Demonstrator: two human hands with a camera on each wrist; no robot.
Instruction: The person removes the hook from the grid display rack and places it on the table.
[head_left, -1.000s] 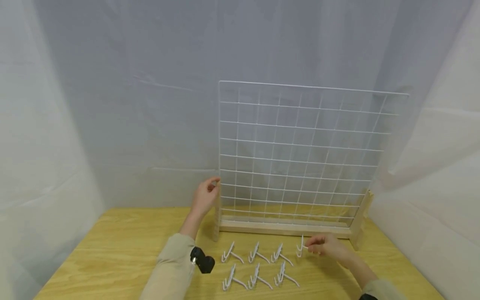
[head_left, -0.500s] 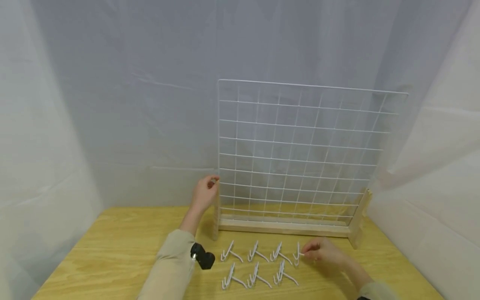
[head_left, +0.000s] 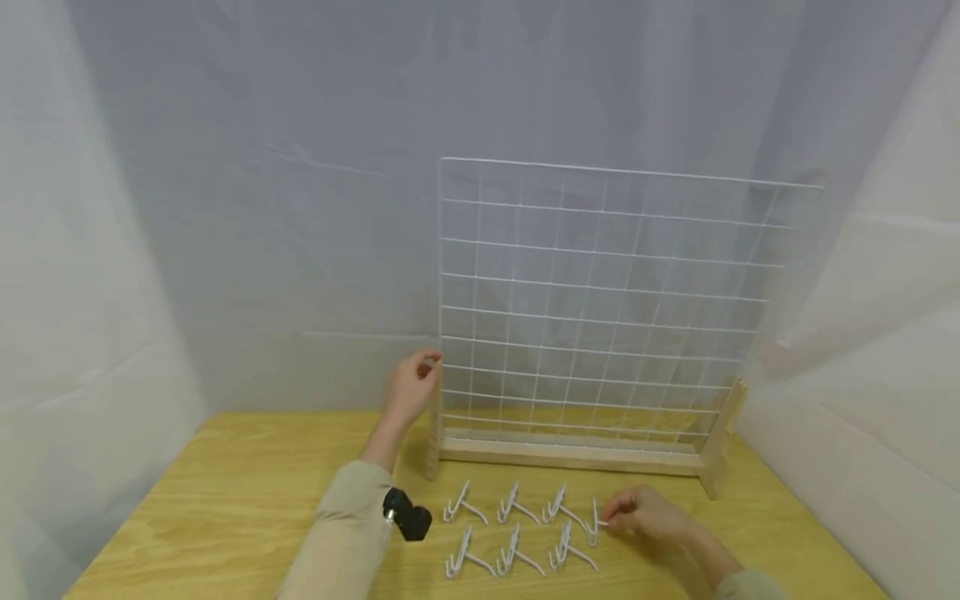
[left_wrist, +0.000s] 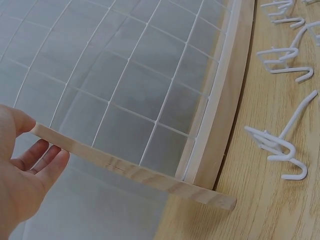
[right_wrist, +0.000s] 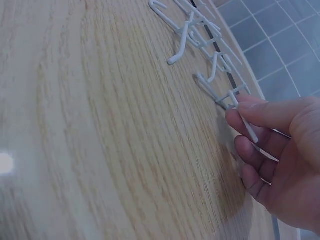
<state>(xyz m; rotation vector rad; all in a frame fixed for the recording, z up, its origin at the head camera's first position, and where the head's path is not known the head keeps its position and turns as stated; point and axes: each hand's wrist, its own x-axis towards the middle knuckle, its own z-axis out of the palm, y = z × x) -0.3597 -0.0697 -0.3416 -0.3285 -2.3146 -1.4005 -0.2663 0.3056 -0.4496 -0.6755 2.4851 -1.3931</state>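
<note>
My left hand pinches the top of the left upright of a wooden stand between thumb and fingers. A white wire grid panel stands upright in this stand. At the right, low over the table in front of the stand, my right hand holds a white wire hook by its arm. In the right wrist view, the thumb and index finger pinch this hook; its prongs point away from the palm. Whether the hook touches the table, I cannot tell.
Several more white hooks lie in two rows on the yellow wooden table, left of the right hand. Pale sheeting hangs behind the table and at both sides. The stand's right upright is near the table's right edge.
My right hand has come nearer to me and slightly left, bringing the hook from the stand's base down to the right of the other hooks. The left hand keeps its grip on the upright.
</note>
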